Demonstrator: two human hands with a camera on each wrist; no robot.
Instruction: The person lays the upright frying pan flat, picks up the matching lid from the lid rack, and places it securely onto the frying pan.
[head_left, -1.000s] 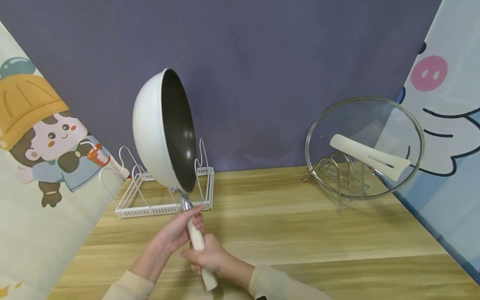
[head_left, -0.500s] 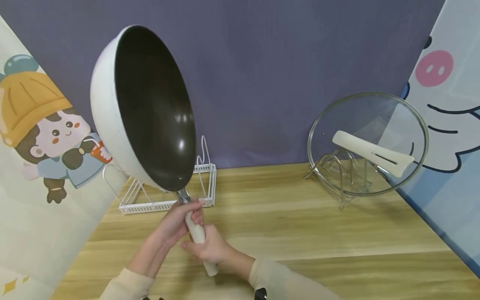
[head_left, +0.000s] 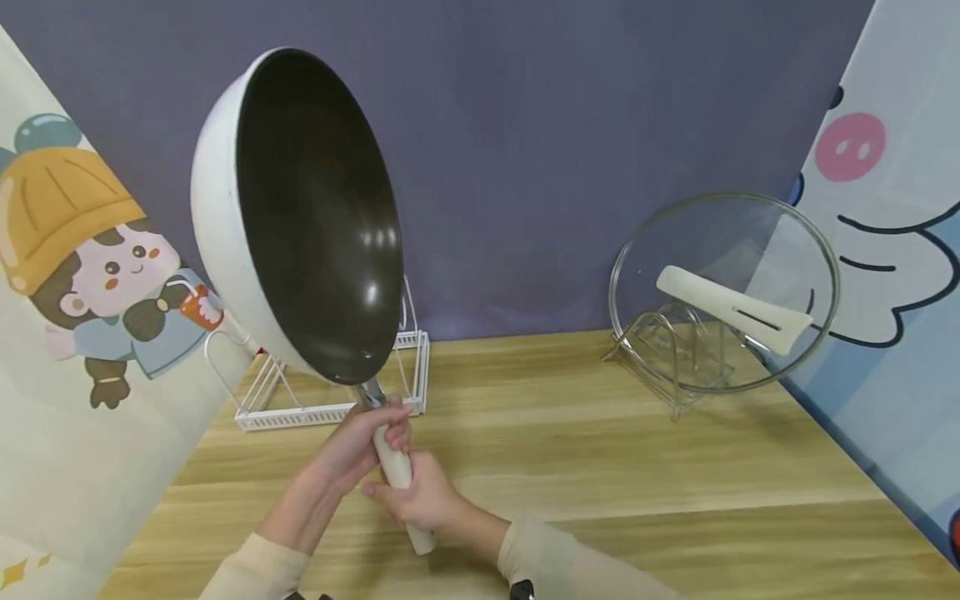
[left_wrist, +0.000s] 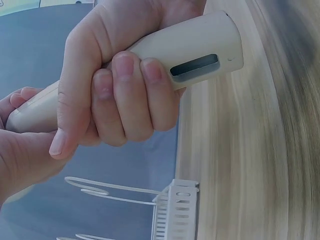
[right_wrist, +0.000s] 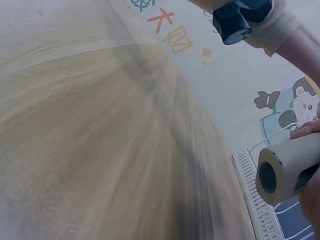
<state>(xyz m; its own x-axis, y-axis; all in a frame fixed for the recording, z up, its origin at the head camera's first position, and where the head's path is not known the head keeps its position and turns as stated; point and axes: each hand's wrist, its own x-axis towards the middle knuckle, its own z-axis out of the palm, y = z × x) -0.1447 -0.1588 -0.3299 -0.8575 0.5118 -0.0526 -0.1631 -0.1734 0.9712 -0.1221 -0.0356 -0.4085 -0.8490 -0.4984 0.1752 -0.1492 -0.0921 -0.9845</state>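
Observation:
A large white wok with a dark inside is held up on its side, its bowl in front of the white wire rack in the head view. My left hand grips the cream handle just below the metal neck. Lower on the same handle my right hand wraps its fingers round it. The left wrist view shows the right hand's curled fingers and the slotted handle end sticking out past them. In the right wrist view the handle's hollow end shows.
At the right, a glass lid with a cream handle leans in a small metal wire stand. A wooden table spreads beneath. A grey-purple cloth stands behind, with cartoon-printed cloths at both sides.
The wok bowl has come up and nearer, turning its dark inside more toward the camera, mostly in the first half second. Both hands keep their grip on the handle.

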